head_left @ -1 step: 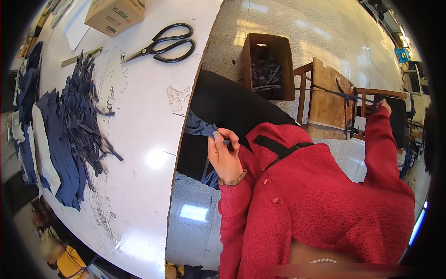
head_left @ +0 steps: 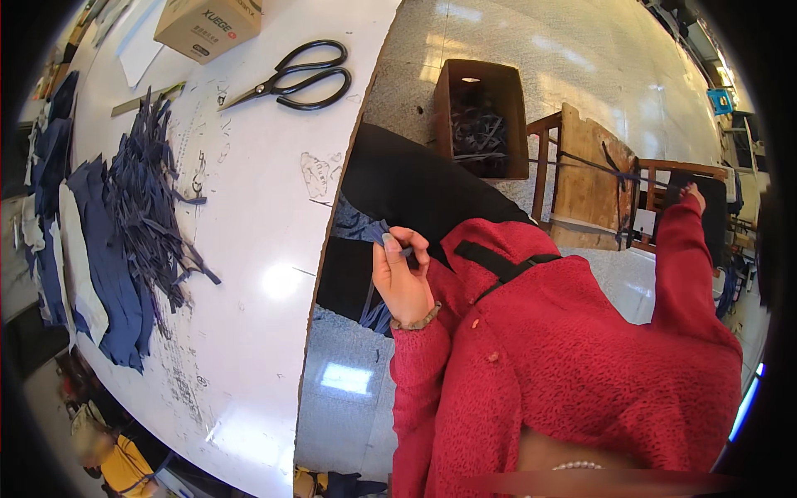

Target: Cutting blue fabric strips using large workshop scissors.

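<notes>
My left hand (head_left: 405,282) is closed in a pinch, beside the table edge and over my lap. Between its thumb and fingers sits a blue fabric strip (head_left: 378,231), whose far end I cannot make out. Stretched far out to the right, my right hand (head_left: 693,197) is closed on a dark blue fabric band (head_left: 610,171). The band runs across a worn wooden stool (head_left: 585,187) toward a chair with a dark seat (head_left: 697,220). Its fingers are small in the view and partly hidden.
On the white table (head_left: 257,332) are black-handled scissors (head_left: 307,76), a cardboard box (head_left: 207,29), a heap of navy strips (head_left: 145,199) and cut navy cloth (head_left: 108,274). An open brown carton (head_left: 444,124) with dark scraps stands on the floor. A person in yellow (head_left: 129,465) is at lower left.
My right hand has shifted very slightly to the right by the chair. My left hand keeps its pinch in nearly the same place.
</notes>
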### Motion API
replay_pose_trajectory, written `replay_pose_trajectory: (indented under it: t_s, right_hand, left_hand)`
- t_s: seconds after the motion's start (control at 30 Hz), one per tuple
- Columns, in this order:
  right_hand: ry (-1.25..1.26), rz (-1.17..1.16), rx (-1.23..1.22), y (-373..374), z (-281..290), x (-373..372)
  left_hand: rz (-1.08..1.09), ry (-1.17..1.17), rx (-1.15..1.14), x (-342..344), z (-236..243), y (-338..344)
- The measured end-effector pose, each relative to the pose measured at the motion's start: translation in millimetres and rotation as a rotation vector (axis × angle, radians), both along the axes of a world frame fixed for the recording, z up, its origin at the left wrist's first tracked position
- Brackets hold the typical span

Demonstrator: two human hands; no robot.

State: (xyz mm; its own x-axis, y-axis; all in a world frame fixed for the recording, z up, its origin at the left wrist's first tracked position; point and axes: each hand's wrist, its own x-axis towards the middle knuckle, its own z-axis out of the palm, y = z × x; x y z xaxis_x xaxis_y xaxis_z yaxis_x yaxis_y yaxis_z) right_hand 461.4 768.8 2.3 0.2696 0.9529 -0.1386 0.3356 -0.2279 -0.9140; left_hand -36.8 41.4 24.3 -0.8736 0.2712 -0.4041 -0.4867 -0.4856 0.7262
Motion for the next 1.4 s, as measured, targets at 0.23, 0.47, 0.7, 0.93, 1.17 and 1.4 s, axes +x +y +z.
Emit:
replay_pose_trajectory:
  t_s: [0.23, 0.47, 0.7, 0.93, 1.17, 1.4]
  right_hand:
    - [-0.527, -0.120, -0.027, -77.7, -79.2, -34.4]
    - [-0.054, 1.333, -0.227, -350.2, -84.3, -361.1]
    - [0.268, 1.987, -0.225, -555.2, 47.7, -491.3]
    - [0.207, 2.275, -0.390, -589.1, 80.7, -522.3]
    - [0.202, 2.320, -0.137, -609.8, 82.0, -530.0]
    - [0.154, 2.259, -0.148, -613.0, 84.4, -536.8]
  left_hand:
    - [-0.009, 0.033, -0.029, 7.8, -2.9, 21.9]
    - [-0.024, 0.091, -0.162, 15.8, -5.0, 21.1]
    - [0.094, 0.496, -0.736, 25.7, 18.8, 11.4]
    - [-0.064, 0.529, -1.016, 33.7, 23.1, -37.9]
    - [0.020, 0.712, -1.047, 21.3, 15.5, -44.9]
    - [-0.001, 0.759, -1.044, 12.9, 21.6, -48.1]
